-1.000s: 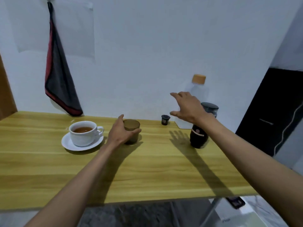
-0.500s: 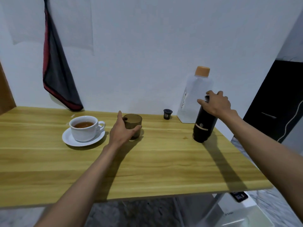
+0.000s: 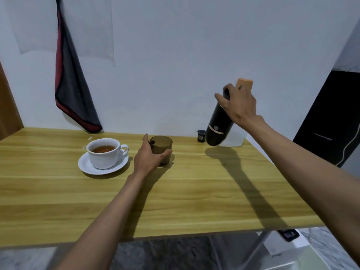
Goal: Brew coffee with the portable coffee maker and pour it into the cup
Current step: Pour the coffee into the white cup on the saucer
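Maker (image 3: 219, 127), smooth black cylinder, tilted just off wood-grain table (image 3: 194, 201) at far right, gripped near top by right hand (image 3: 238, 106). Cup (image 3: 162, 147), round translucent brown, upright mid-table, clasped by left hand (image 3: 150, 158).

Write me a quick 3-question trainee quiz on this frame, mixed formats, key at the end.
1. Fill in: the white cup of brown liquid sits on a ____.
2. True or false: the black coffee maker stands upright on the table, untouched.
3. What does the left hand hold? A) the white cup B) the brown glass C) nothing

Key
1. saucer
2. False: the right hand has it in its grip, tilted.
3. B
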